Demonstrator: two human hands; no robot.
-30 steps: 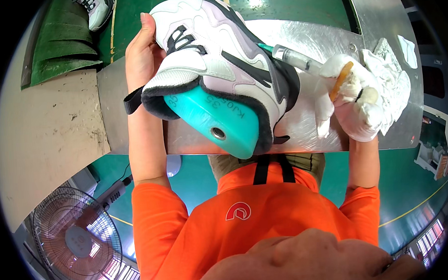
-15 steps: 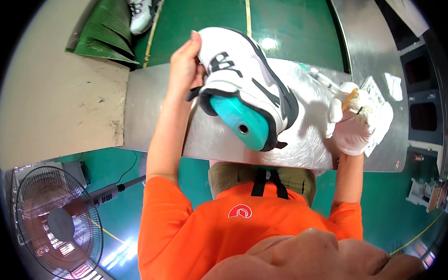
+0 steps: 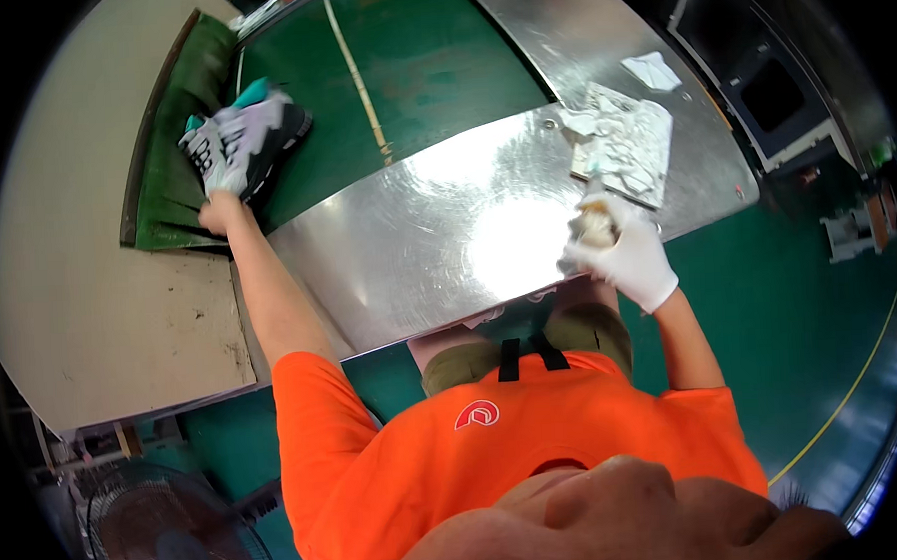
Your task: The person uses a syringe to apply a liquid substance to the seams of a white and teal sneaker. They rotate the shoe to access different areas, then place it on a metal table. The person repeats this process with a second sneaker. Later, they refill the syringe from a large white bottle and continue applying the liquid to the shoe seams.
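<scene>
My left hand [image 3: 223, 212] is bare and stretched out to the far left, closed at the toe of a white, grey and black sneaker [image 3: 247, 139]. That sneaker is smeared by motion, and a teal form shows in its opening. A second sneaker [image 3: 199, 151] seems to lie against it on the left, mostly covered. Both are at the left side of the green belt. Near the table's front edge, my right hand [image 3: 636, 262] wears a white glove and is closed round a small tan and whitish object [image 3: 596, 223], too blurred to name.
A shiny metal table [image 3: 397, 252] lies before me, with a stack of crumpled white cloths [image 3: 630, 137] and a white scrap [image 3: 652, 71] on its right. Beyond runs the green conveyor belt [image 3: 439, 60]. A green flap [image 3: 167, 142] edges the beige board [image 3: 99, 295]. A fan [image 3: 180, 552] stands lower left.
My left hand has carried the sneaker from above the metal table to the far left of the belt. My right hand has moved left and nearer, away from the cloths. The view has turned.
</scene>
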